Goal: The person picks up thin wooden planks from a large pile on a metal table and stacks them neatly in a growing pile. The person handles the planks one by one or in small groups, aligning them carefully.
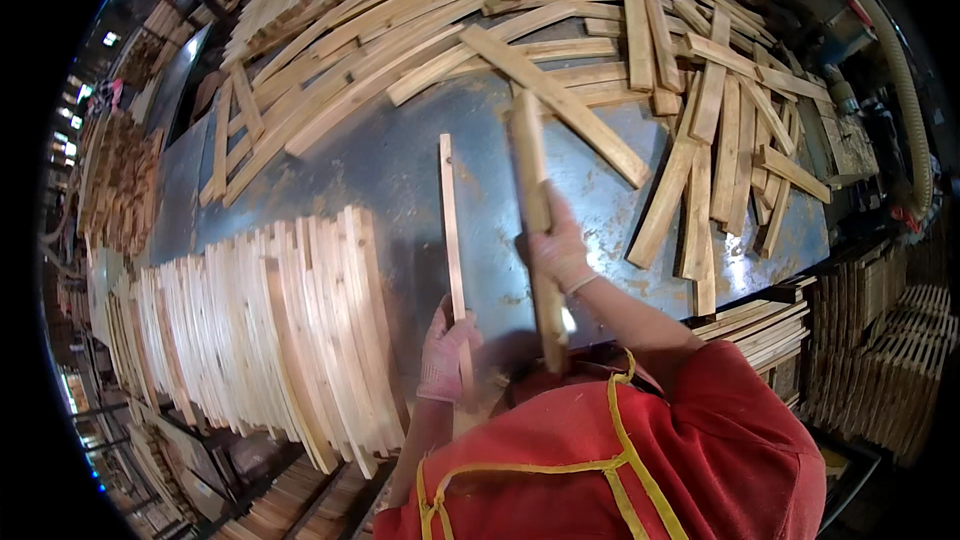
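Note:
My left hand, in a pale pinkish glove, is closed around the lower part of a narrow wooden slat that stands out away from me over the metal table. To its right, my right hand, also gloved, grips a wider wooden board near its middle. That board is slightly smeared by motion, and its near end reaches down close to my red clothing. Beside my left hand, a row of pale slats lies packed side by side along the left of the table.
The metal table has wood dust on it. Loose boards lie criss-crossed at the right, and long boards are heaped across the far side. Stacked boards stand at the lower right. A ribbed hose hangs at the far right.

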`<state>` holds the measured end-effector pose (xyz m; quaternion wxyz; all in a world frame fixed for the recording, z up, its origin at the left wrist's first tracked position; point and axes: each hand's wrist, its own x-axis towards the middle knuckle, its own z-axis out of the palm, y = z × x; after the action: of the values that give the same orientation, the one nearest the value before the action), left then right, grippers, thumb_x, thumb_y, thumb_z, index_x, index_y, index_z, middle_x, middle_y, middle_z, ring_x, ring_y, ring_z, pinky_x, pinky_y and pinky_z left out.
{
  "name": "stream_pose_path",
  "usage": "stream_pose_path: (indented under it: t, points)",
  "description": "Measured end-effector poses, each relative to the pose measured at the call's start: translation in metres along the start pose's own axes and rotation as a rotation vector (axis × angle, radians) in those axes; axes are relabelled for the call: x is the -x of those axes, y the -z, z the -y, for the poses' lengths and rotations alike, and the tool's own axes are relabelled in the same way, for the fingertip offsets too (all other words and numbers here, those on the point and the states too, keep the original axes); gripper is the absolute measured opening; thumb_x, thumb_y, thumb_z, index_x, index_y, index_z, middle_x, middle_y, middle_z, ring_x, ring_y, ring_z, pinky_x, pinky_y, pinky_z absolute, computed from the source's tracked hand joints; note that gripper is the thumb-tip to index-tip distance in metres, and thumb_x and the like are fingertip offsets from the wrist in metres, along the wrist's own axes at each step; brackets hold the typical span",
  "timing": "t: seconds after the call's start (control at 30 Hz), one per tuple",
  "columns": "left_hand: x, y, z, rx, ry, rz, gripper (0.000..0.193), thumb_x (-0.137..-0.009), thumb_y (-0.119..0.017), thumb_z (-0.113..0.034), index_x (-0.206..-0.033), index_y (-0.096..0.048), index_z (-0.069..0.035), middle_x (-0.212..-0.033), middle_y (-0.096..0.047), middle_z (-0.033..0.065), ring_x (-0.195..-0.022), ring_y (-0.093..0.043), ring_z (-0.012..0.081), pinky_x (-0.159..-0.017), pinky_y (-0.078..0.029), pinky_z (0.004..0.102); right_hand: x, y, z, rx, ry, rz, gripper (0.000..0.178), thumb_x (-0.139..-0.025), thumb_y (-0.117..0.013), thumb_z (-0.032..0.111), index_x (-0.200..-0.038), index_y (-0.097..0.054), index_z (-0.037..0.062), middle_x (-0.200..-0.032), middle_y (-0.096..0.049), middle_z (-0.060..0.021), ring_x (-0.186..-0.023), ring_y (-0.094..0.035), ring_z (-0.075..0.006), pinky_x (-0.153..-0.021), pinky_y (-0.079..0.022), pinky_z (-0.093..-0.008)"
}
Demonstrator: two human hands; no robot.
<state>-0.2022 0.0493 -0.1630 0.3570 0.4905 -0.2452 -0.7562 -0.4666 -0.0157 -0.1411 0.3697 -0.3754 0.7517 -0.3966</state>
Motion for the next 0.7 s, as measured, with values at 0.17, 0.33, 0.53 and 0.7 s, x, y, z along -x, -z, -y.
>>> stream_pose_path:
  t: [0.17, 0.33, 0.53, 0.7]
  points:
    - [0.036, 0.051, 0.005, -0.958, -0.254, -0.352, 0.067, -0.097, -0.079, -0.024, -0.154, -0.052, -0.002, -0.124, -0.068, 0.0106, -0.105, -0.069, 0.0251, -0.093, -0.057, 0.0419, 0.077, -0.146, -0.023, 0.022, 0.322, 0.192, 0.078, -0.091, -0.061, 0.005, -0.166, -0.038, 0.0099, -0.152, -0.058, -0.026, -0.135, -0.059, -0.0466, -0.113, -0.05, -0.0466]
    - [0.073, 0.071, -0.01, -1.772, -0.431, -0.561, 0.078, -0.093, -0.072, -0.038, -0.158, -0.048, -0.001, -0.16, -0.048, 0.0229, -0.15, -0.041, 0.044, -0.129, -0.026, 0.0579, 0.114, -0.171, 0.039, 0.157, 0.299, 0.742, 0.075, -0.092, -0.064, 0.013, -0.163, -0.04, 0.01, -0.155, -0.056, -0.0264, -0.136, -0.059, -0.0476, -0.115, -0.049, -0.0478]
    - [0.07, 0.096, 0.006, -1.779, -0.427, -0.603, 0.082, -0.09, -0.075, -0.037, -0.159, -0.047, -0.001, -0.16, -0.047, 0.024, -0.149, -0.041, 0.0472, -0.127, -0.031, 0.0593, -0.046, -0.087, 0.014, 0.321, 0.48, 0.393, 0.068, -0.087, -0.073, 0.031, -0.149, -0.055, 0.0087, -0.14, -0.065, -0.0264, -0.126, -0.064, -0.0446, -0.108, -0.053, -0.0483]
    - [0.062, 0.05, -0.003, -1.792, -0.575, -0.454, 0.09, -0.083, -0.082, -0.037, -0.159, -0.047, -0.002, -0.16, -0.047, 0.0232, -0.147, -0.044, 0.0458, -0.122, -0.037, 0.0595, -0.164, 0.09, -0.031, 0.946, 0.287, -0.3, 0.052, -0.087, -0.074, 0.033, -0.129, -0.058, 0.0066, -0.12, -0.072, -0.0241, -0.113, -0.07, -0.0445, -0.096, -0.057, -0.0507]
